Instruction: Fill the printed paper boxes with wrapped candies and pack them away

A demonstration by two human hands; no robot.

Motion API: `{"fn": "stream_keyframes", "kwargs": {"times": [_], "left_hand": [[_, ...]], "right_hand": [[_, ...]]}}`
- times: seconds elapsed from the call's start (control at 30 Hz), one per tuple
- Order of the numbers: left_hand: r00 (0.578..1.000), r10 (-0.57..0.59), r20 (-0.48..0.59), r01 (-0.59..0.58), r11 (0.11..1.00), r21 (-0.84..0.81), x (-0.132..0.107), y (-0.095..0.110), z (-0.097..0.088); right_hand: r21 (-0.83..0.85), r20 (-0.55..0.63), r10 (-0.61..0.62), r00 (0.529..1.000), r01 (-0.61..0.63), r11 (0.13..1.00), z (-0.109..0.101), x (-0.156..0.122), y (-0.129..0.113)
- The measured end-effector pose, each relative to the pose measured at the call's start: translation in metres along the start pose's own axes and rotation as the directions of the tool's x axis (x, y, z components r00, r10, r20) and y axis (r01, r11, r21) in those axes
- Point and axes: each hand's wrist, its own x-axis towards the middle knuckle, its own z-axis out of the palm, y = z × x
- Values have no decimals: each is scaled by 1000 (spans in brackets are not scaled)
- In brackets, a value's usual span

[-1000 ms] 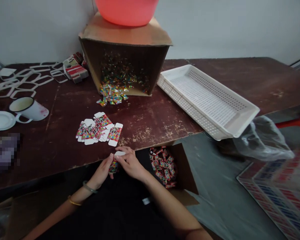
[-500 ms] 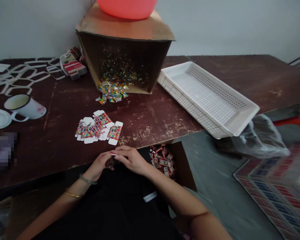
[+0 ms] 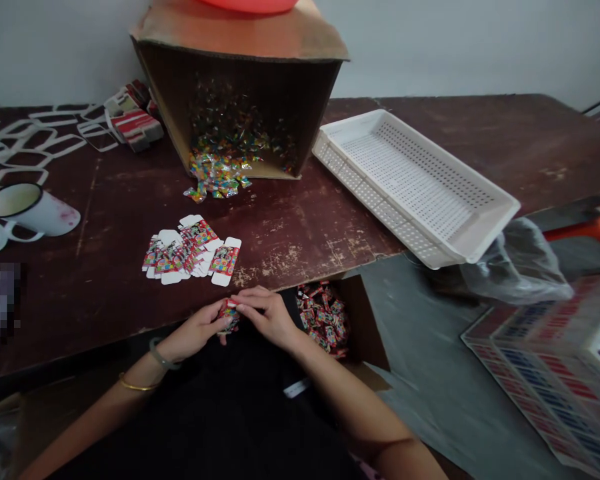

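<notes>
At the near edge of the dark wooden table (image 3: 305, 227), my left hand (image 3: 195, 330) and my right hand (image 3: 263, 313) both pinch one small colourful printed carton (image 3: 229, 315) between their fingertips. Just beyond them lies a fanned pile of flat printed cartons (image 3: 187, 250). Below the table edge, right of my right hand, an open cardboard box (image 3: 360, 327) holds several made-up small cartons (image 3: 323, 317).
A big cardboard box (image 3: 240, 100) lies on its side at the back, spilling wrapped candies (image 3: 217, 177). A white perforated tray (image 3: 413, 183) overhangs the right edge. A white mug (image 3: 33, 210) and cut card scraps (image 3: 25, 143) sit left. Stacked printed cases (image 3: 555, 373) stand on the floor, right.
The view has tilted slightly downward. My fingers have shifted on the small carton, which now shows more between the fingertips; both hands stay at the table edge.
</notes>
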Motion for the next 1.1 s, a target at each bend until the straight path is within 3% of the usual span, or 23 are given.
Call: {"fn": "stream_keyframes", "kwargs": {"times": [0.1,0.17,0.23,0.3,0.4,0.5,0.57,0.63,0.73,0.83,0.9,1.0,1.1], "left_hand": [[999,-33,-17,31,995,-100,9,3,18],[999,-52,-2,51,986,-158,14,4,32],[998,-59,32,64,983,-170,19,6,39],[999,-39,13,41,993,-112,20,8,32],[979,-7,-205,3,1000,-21,16,7,1],[894,-23,-447,-6,998,-63,7,5,-33],[858,-51,-511,-12,993,-119,-1,3,-47],[847,-98,-522,14,987,-163,-11,1,-55],[868,-194,-456,105,971,-213,-25,-2,-57],[911,-263,-316,184,948,-258,-27,-8,-52],[928,-294,-227,225,932,-286,-19,-12,-43],[957,-286,-36,247,877,-413,-3,-13,-24],[979,-188,74,199,831,-519,5,-6,-5]], "right_hand": [[-191,-17,-101,995,96,977,-3,-11,-2],[-190,-75,-56,996,41,981,-18,-20,-6],[-170,-115,25,993,-44,984,-46,-31,-11],[-260,-104,91,990,-116,959,-78,-39,-15],[-536,-93,87,992,-123,835,-100,-30,-12],[-608,72,-19,997,59,792,-62,7,2],[-632,169,-99,981,185,752,-19,35,14],[-695,208,-108,972,224,683,16,54,28],[-767,232,-86,969,236,597,32,51,44],[-774,281,-108,954,291,562,17,25,49],[-738,263,-135,955,290,610,5,6,46],[-625,104,-186,977,209,752,-1,-15,31],[-500,108,-303,947,315,806,7,-31,10]]}}
